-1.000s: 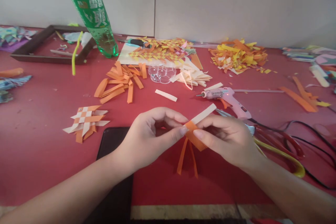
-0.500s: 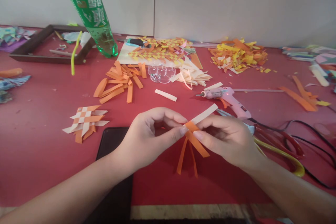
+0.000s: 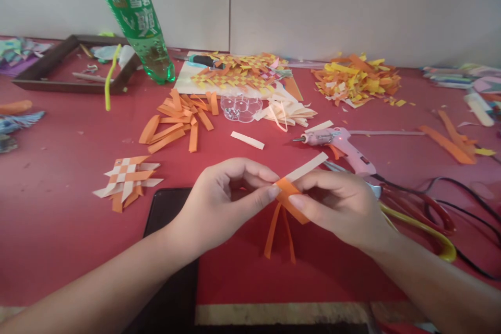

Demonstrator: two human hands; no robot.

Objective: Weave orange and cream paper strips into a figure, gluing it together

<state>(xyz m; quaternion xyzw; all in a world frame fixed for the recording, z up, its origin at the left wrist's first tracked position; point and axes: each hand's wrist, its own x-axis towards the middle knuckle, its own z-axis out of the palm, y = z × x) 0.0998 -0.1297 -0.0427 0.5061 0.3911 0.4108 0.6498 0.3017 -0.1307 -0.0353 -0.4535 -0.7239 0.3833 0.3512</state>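
Observation:
My left hand (image 3: pixel 225 201) and my right hand (image 3: pixel 338 206) meet above the red table (image 3: pixel 70 219), both pinching a small bundle of paper strips (image 3: pixel 287 201). Orange strips hang down from the pinch and a cream strip (image 3: pixel 307 166) sticks up to the right. A finished orange-and-cream woven piece (image 3: pixel 127 177) lies to the left. A pile of orange strips (image 3: pixel 178 120) and a pile of cream strips (image 3: pixel 287 110) lie further back.
A pink glue gun (image 3: pixel 338 145) and scissors with red and yellow handles (image 3: pixel 418 216) lie right of my hands. A dark phone (image 3: pixel 166 211) sits under my left wrist. A green bottle (image 3: pixel 135 13), a wooden frame (image 3: pixel 66 65) and a scrap heap (image 3: pixel 358 79) stand at the back.
The orange strip under my right thumb first stretched out down-right, then was drawn back in. Both hands stay in place.

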